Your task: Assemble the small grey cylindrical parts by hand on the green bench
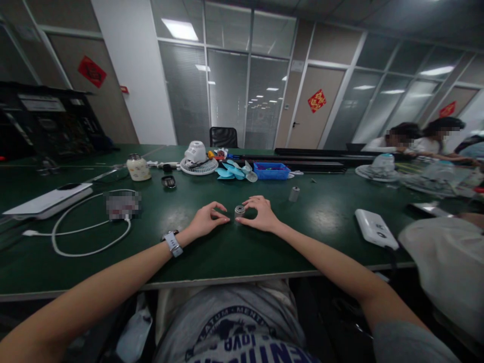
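A small silver metal cylinder point(239, 210) with a ringed top stands upright on the green table in front of me. My right hand point(261, 214) curves round its right side, thumb at the front and forefinger behind, gripping it between the tips. Just left of the cylinder is my left hand point(209, 219), its thumb and fingers apart with nothing between them. A second, plainer silver cylinder point(294, 194) stands beyond my right hand.
Behind my hands lie a white fan body point(195, 152) with its grille, light-blue fan blades point(231, 171) and a blue tray point(270, 171). A patterned jar point(138, 168) and a white cable point(55, 234) are left. A white power bank point(376, 229) lies right. Other people sit at far right.
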Demonstrator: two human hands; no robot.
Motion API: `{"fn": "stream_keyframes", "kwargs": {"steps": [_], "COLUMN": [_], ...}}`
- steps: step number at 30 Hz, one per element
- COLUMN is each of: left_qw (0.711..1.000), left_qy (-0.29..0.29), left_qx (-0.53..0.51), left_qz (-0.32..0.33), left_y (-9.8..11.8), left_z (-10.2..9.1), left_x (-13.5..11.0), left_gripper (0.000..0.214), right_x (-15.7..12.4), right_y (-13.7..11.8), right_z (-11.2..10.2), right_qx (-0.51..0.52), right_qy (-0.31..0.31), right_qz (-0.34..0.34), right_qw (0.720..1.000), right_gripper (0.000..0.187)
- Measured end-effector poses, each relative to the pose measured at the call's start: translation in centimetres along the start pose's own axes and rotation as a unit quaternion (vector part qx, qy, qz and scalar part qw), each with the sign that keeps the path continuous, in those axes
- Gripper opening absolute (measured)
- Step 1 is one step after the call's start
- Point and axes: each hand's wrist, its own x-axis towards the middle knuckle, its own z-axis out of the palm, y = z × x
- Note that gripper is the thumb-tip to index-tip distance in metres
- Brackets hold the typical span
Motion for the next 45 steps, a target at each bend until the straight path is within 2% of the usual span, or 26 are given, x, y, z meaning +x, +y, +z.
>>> {"fn": "stream_keyframes", "kwargs": {"steps": [4, 7, 10, 12, 14, 16, 19, 24, 27, 29, 30, 33, 35, 37, 39, 45], "left_qw": [1.000, 0.999, 0.999, 0.999, 0.999, 0.999, 0.999, 1.000, 0.999, 0.996, 0.994, 0.990, 0.989, 0.990, 0.991, 0.992], "left_qy": [-0.028, -0.035, -0.038, -0.039, -0.039, -0.039, -0.040, -0.029, 0.033, 0.083, 0.103, 0.132, 0.136, 0.134, 0.129, 0.122], "left_qx": [0.004, 0.006, 0.008, 0.009, 0.009, 0.008, 0.004, -0.004, -0.002, -0.004, -0.008, -0.017, -0.014, -0.009, -0.007, -0.001], "left_qz": [-0.006, -0.006, -0.006, -0.004, -0.004, -0.007, -0.004, -0.003, -0.014, -0.025, -0.031, -0.048, -0.051, -0.049, -0.048, -0.041], "left_y": [-0.2, 0.1, 0.2, 0.2, 0.1, 0.1, 0.0, 0.0, -0.1, -0.3, -0.4, -0.8, -0.8, -0.8, -0.7, -0.8], "left_z": [0.2, 0.2, 0.1, 0.1, 0.1, 0.1, 0.2, 0.4, 0.4, 0.4, 0.3, 0.3, 0.3, 0.3, 0.3, 0.4], "left_x": [0.1, 0.0, 0.0, 0.0, 0.0, 0.1, 0.1, 0.2, 0.4, 0.6, 0.7, 0.8, 0.8, 0.8, 0.7, 0.7], "left_gripper": [0.041, 0.043, 0.043, 0.042, 0.042, 0.042, 0.042, 0.043, 0.041, 0.041, 0.041, 0.042, 0.041, 0.041, 0.041, 0.043], "right_x": [0.0, 0.6, 1.7, 2.4, 3.0, 3.3, 3.4, 3.4, 3.2, 2.9, 2.6, 1.7, 1.2, 1.0, 1.0, 1.0], "right_y": [-0.6, 0.0, 2.4, 4.8, 7.3, 9.4, 11.5, 12.1, 9.9, 6.9, 5.2, 0.0, -2.3, -3.2, -3.1, -2.1], "right_z": [0.1, -0.2, -1.4, -2.5, -3.5, -4.0, -3.8, -3.5, -3.7, -3.5, -3.1, -1.2, 0.3, 1.6, 2.3, 2.6], "right_qx": [0.019, 0.041, 0.008, -0.039, -0.094, -0.137, -0.161, -0.171, -0.209, -0.220, -0.210, -0.135, -0.100, -0.086, -0.077, -0.048], "right_qy": [-0.021, -0.035, 0.033, 0.089, 0.115, 0.111, 0.086, 0.062, 0.105, 0.128, 0.119, 0.015, -0.047, -0.077, -0.089, -0.112], "right_qz": [-0.008, 0.043, 0.134, 0.190, 0.242, 0.283, 0.307, 0.317, 0.284, 0.223, 0.180, 0.034, -0.027, -0.053, -0.061, -0.095], "right_qw": [1.000, 0.998, 0.990, 0.977, 0.959, 0.943, 0.934, 0.931, 0.930, 0.941, 0.953, 0.990, 0.994, 0.992, 0.991, 0.988], "right_gripper": [0.040, 0.042, 0.044, 0.041, 0.038, 0.036, 0.034, 0.038, 0.053, 0.056, 0.051, 0.034, 0.029, 0.027, 0.027, 0.023]}}
